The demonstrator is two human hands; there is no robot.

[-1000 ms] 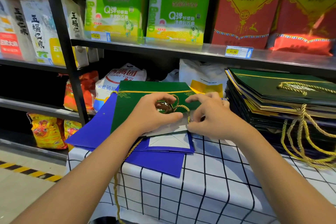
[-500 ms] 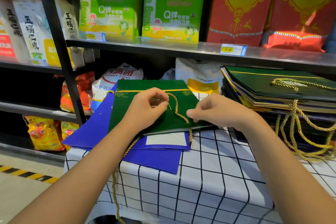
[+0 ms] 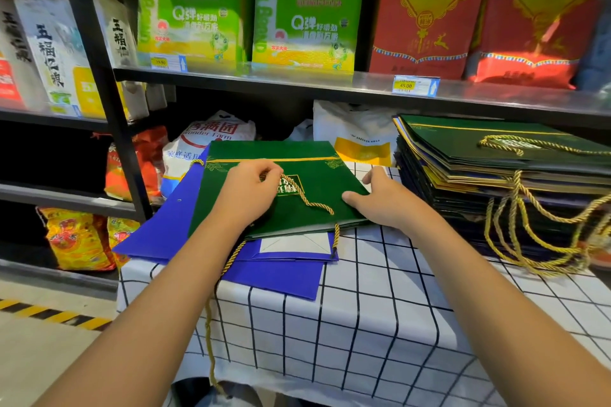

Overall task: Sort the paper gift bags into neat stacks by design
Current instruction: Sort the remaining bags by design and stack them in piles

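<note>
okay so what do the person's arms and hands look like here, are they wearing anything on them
Both forearms are bare as far as the picture shows: no sleeves, gloves, watch, bracelets or rings can be seen. The left hand and right hand show short, unpainted nails where fingertips are visible. No markings or bandages show.

On my screen both forearms are bare right down to the bottom edge, no sleeve anywhere. My left hand (image 3: 246, 193) and right hand (image 3: 385, 205) carry no glove, ring, watch or wristband.
</note>
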